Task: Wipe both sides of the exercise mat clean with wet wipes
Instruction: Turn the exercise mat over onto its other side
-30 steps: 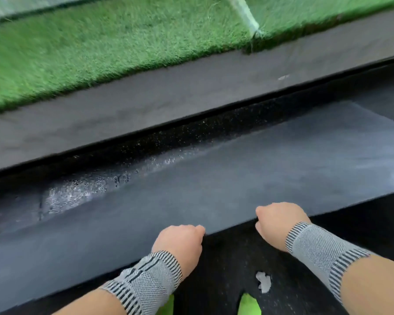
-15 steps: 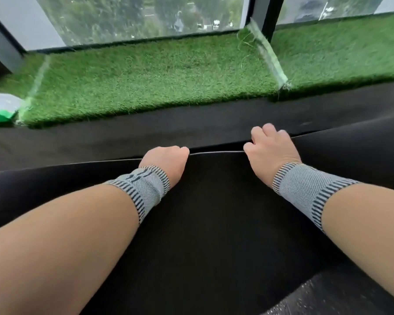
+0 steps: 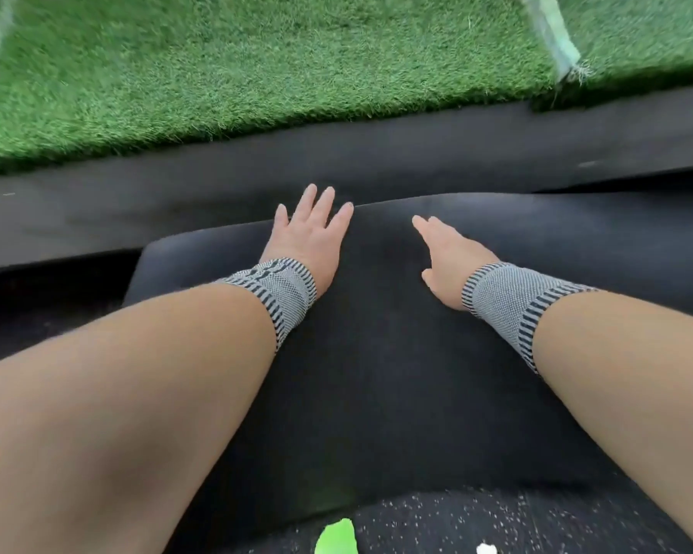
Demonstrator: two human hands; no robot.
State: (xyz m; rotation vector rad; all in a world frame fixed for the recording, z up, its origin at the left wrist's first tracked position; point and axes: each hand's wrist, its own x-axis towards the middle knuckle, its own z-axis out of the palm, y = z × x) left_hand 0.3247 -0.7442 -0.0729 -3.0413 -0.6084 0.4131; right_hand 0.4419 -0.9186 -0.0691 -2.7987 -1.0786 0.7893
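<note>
I see my left hand (image 3: 311,233) flat with fingers spread at the mat's (image 3: 377,353) far edge, my right hand (image 3: 447,253) open beside it, fingers straight, holding nothing. The dark mat lies under both forearms, on speckled floor (image 3: 437,521), turf (image 3: 257,74) beyond.

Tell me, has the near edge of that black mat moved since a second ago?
Yes. The exercise mat edge that lay near the person has been carried away from them, toward the green turf. Left hand and right hand now lie open on it.
</note>
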